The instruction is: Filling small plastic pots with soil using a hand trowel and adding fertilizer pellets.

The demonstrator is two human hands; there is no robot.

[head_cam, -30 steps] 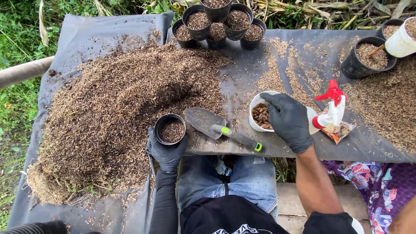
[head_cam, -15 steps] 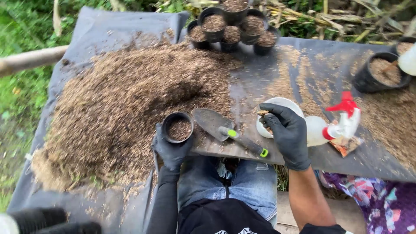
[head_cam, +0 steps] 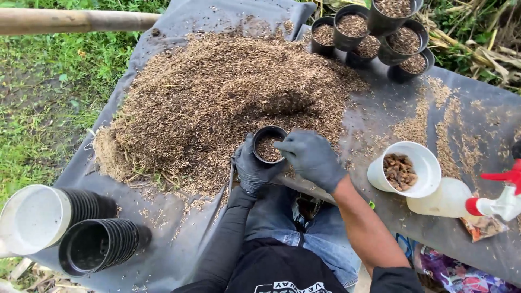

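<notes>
left hand [head_cam: 253,169] wraps the small black pot [head_cam: 269,145] of husks, right hand [head_cam: 311,157] pinching over it; white cup [head_cam: 406,169] holds brown chunks.

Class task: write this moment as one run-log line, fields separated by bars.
left hand: grips small black pot | right hand: fingertips over pot mouth | nearby: husk pile, white cup of brown chunks, spray bottle

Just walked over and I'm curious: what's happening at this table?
A person in black gloves sits at a grey-covered table. The left hand grips a small black pot partly filled with husk mix, beside a big heap of husks. The right hand reaches over the pot's rim. Nearby stand a white cup of brown chunks, a spray bottle and filled pots.
</notes>
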